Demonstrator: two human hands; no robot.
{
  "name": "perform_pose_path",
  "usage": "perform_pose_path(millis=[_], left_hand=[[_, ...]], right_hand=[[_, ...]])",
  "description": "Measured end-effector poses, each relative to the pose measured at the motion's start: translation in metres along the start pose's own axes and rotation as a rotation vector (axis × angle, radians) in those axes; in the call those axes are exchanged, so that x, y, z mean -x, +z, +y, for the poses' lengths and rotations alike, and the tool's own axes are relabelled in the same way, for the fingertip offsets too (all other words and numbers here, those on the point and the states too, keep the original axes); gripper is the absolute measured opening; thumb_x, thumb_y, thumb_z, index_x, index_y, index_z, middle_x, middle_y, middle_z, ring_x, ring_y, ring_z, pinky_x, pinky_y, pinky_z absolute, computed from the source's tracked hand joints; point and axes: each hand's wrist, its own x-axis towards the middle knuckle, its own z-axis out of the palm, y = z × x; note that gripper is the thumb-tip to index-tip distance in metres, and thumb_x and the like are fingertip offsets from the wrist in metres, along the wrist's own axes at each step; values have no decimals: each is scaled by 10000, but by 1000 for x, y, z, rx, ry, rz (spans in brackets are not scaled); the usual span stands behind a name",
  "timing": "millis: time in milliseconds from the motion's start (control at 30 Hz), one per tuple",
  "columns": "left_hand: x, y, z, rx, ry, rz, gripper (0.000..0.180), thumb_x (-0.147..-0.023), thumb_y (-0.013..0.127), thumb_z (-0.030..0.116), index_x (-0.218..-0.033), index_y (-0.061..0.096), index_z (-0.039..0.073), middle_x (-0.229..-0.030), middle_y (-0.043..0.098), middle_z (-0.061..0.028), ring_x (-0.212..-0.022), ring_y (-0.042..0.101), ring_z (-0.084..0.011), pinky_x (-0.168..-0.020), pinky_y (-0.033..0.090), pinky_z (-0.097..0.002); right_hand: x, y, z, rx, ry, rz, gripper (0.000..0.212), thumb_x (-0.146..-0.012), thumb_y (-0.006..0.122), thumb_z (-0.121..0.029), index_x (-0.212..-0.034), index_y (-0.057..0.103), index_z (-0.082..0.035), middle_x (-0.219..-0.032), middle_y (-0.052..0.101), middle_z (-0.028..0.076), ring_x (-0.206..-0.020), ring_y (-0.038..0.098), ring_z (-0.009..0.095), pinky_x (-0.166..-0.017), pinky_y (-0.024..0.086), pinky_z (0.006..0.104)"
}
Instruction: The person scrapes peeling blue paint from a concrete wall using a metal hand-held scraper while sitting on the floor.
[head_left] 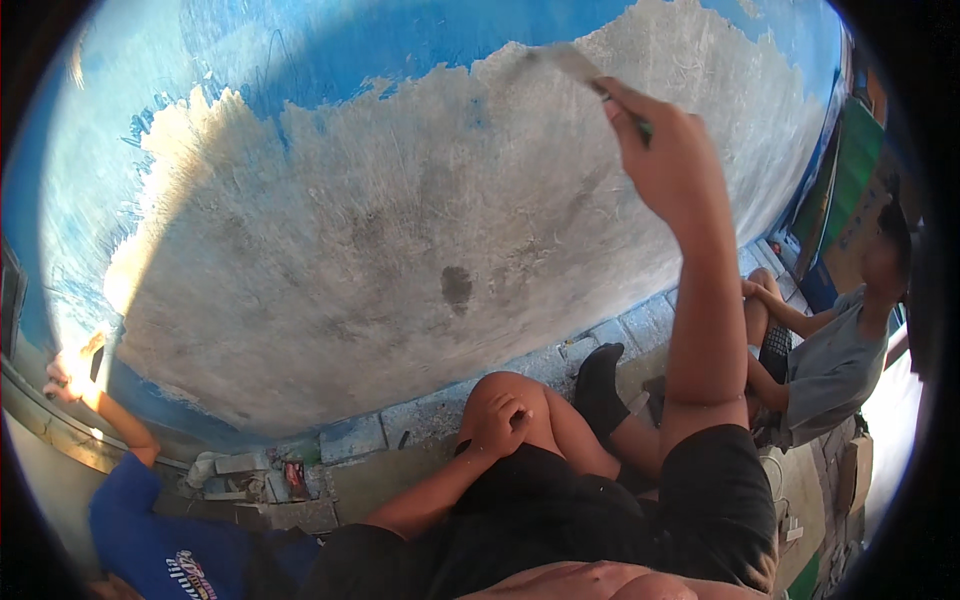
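Note:
My right hand [665, 150] is raised, its fingers closed round the handle of a scraper [573, 63]. The scraper's blade is blurred and meets the wall [380, 220] near the ragged border between bare grey plaster and blue paint [340, 60]. A dark patch [456, 288] marks the plaster lower down. My left hand [500, 425] rests on my bent knee, fingers curled in loosely, with no object visible in them.
At the left, a person in a blue shirt [150, 520] reaches a hand [72, 372] to the wall with a tool. Another person in a grey shirt [835, 350] sits at the right. Concrete blocks [355, 437] line the wall's foot, with rubble [240, 475] at the lower left.

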Motion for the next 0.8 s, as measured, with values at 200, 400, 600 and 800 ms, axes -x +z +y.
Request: perform_pose_path(millis=[200, 400, 600, 800], left_hand=[[-5, -7, 2, -31, -14, 27, 179, -936, 744, 153, -864, 657, 13, -877, 655, -174, -894, 651, -412, -826, 514, -515], [1, -5, -2, -35, 29, 37, 179, -929, 746, 163, -868, 660, 18, -880, 655, -176, -899, 652, -414, -831, 515, -519], [-3, 5, 6, -36, -15, -4, 183, -922, 753, 167, -861, 663, 20, -885, 663, -171, -913, 654, -421, -841, 518, -515], [0, -1, -6, -54, 16, 26, 193, -931, 747, 182, -870, 671, 15, -905, 677, -178, -930, 658, -429, -852, 523, -512]], right_hand=[[20, -23, 12, -26, -22, 83, 310, -1053, 635, -262, -1313, 780, -173, -932, 751, 260, -848, 725, 479, -772, 578, 526], [17, -16, 9, -62, -17, 28, 321, -1054, 633, -255, -1322, 764, -138, -908, 734, 272, -855, 715, 486, -785, 576, 525], [1, -3, 19, 1, -47, 31, 324, -1051, 642, -252, -1318, 766, -117, -919, 730, 276, -866, 716, 485, -789, 573, 509], [26, -17, 22, -75, -8, 28, 327, -1046, 647, -258, -1323, 765, -131, -891, 725, 266, -849, 713, 475, -774, 571, 511]])
